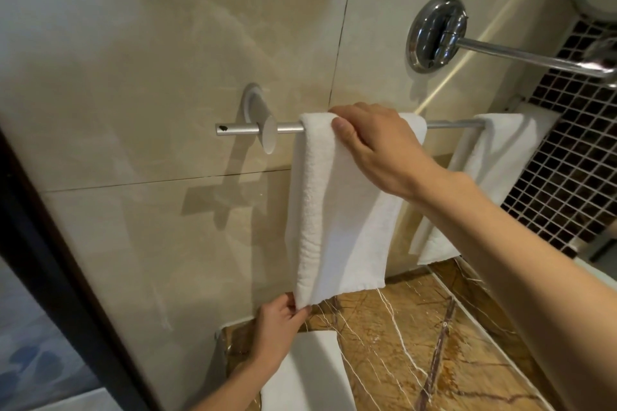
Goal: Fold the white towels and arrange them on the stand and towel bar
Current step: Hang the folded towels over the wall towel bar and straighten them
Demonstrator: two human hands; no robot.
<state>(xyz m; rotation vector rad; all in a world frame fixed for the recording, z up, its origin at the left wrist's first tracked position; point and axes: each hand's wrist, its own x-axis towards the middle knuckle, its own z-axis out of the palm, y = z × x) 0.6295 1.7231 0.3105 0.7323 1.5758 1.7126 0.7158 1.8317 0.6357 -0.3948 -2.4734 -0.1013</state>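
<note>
Head cam: your right hand (377,143) clamps the towel (334,227) where it drapes over the towel bar (287,127), and your left hand (280,320) pinches its bottom corner. Tug down gently and level the hem.

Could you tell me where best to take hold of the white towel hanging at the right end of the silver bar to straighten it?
Probably pinch the bottom hem of the white terry towel, coming from the front and below. It hangs draped over the silver metal towel bar, and its lower edge is loose above the brown marble counter.
</note>
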